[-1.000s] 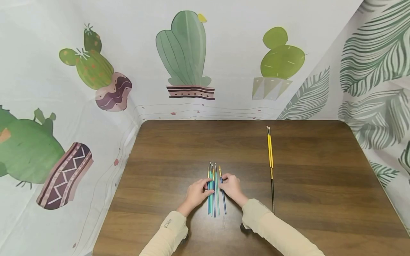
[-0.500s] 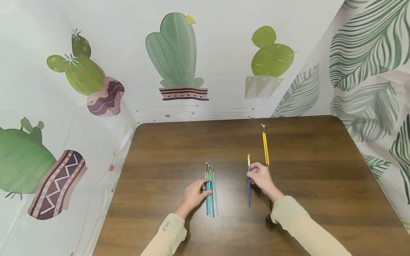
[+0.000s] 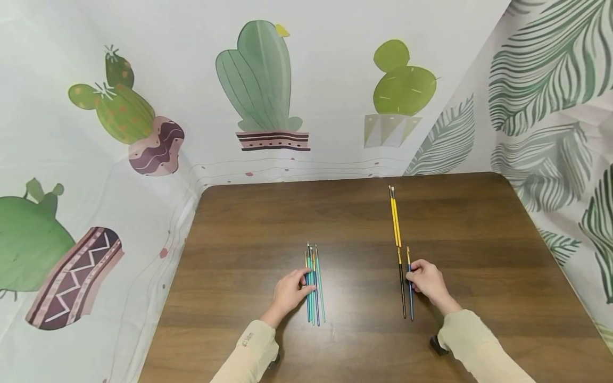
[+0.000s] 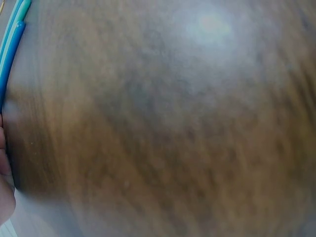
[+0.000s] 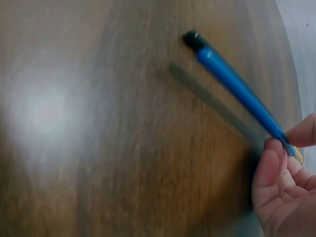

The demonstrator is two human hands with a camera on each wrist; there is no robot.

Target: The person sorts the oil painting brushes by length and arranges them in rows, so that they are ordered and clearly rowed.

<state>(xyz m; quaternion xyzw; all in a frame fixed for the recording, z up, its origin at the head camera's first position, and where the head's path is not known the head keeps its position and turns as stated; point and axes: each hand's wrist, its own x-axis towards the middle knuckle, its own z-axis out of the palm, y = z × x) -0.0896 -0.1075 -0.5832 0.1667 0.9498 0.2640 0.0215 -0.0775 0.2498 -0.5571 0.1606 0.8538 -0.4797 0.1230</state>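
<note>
In the head view my right hand point(image 3: 429, 281) pinches a blue-handled paintbrush point(image 3: 410, 298) between thumb and fingers, its bristles pointing away from me. That brush stands just right of a black-handled paintbrush point(image 3: 402, 292), nearly parallel to it. The right wrist view shows the blue handle point(image 5: 237, 89) above the table, with its shadow apart from it and the black handle's end point(image 5: 191, 38) behind. My left hand point(image 3: 289, 291) rests on a bundle of several teal and blue paintbrushes point(image 3: 314, 308), thumb and forefinger spread apart over them. The left wrist view catches only its fingertips.
Two yellow-handled paintbrushes point(image 3: 395, 221) lie side by side beyond the black one, in line with it. The brown wooden table point(image 3: 249, 218) has rounded far corners. Behind it hangs a white cloth point(image 3: 335, 96) printed with cacti and leaves.
My right hand has carried the blue paintbrush rightward from beside the bundle, past the black brush to its right side. The left hand has stayed on the bundle. The head view has shifted slightly.
</note>
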